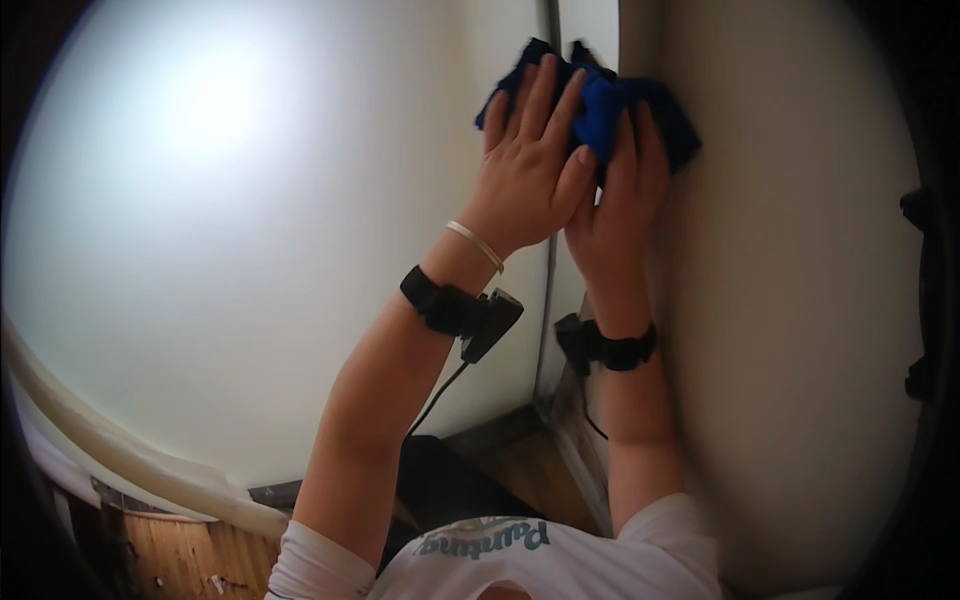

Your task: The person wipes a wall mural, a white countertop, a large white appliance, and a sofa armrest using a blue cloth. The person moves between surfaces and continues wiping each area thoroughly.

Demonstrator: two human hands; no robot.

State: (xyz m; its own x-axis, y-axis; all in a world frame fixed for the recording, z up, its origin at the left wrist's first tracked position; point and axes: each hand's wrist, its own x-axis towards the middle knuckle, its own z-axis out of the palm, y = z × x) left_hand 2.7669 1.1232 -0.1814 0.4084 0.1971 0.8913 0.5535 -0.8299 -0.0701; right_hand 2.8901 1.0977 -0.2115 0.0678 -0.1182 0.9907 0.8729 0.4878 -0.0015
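Note:
A blue cloth [600, 112] lies spread against a narrow white upright strip [592, 26], reaching onto the surfaces on both sides. My left hand [525, 165] presses the cloth's left part with its fingers stretched out. Close beside it, my right hand [622, 195] bears on the cloth's right part, thumb side toward the left hand. Some cloth bunches up between the two hands. What the palms cover is hidden.
A broad pale panel [225, 300] fills the left, with a bright glare on it. Another pale surface [787, 300] rises on the right. Wooden flooring [172, 555] shows below. Each wrist carries a black strapped device [457, 311] with a cable.

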